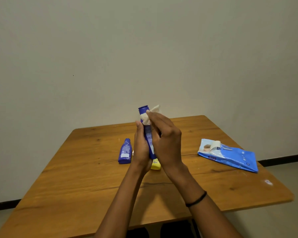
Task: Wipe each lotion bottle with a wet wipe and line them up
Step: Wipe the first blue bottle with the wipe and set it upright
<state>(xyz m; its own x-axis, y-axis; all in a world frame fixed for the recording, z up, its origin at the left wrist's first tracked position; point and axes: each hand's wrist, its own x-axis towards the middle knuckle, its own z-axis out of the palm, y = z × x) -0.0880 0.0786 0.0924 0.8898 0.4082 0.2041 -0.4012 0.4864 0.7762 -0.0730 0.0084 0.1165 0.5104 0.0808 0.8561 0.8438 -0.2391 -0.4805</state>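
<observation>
Blue lotion bottle (148, 134) held upright above the tabletop (76, 177), mid-wipe.
The left hand (141, 148) fingers wrap its lower body; the right hand (165, 140) fingers pinch a wet wipe (145, 119) against its neck. A second blue bottle (125, 152) and a yellow bottle (155, 165) lie below.

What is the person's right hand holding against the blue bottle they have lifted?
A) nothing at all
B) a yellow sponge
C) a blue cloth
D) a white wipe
D: the right hand holds a white wipe against the upper part of the raised blue bottle, which the left hand grips lower down.
</observation>
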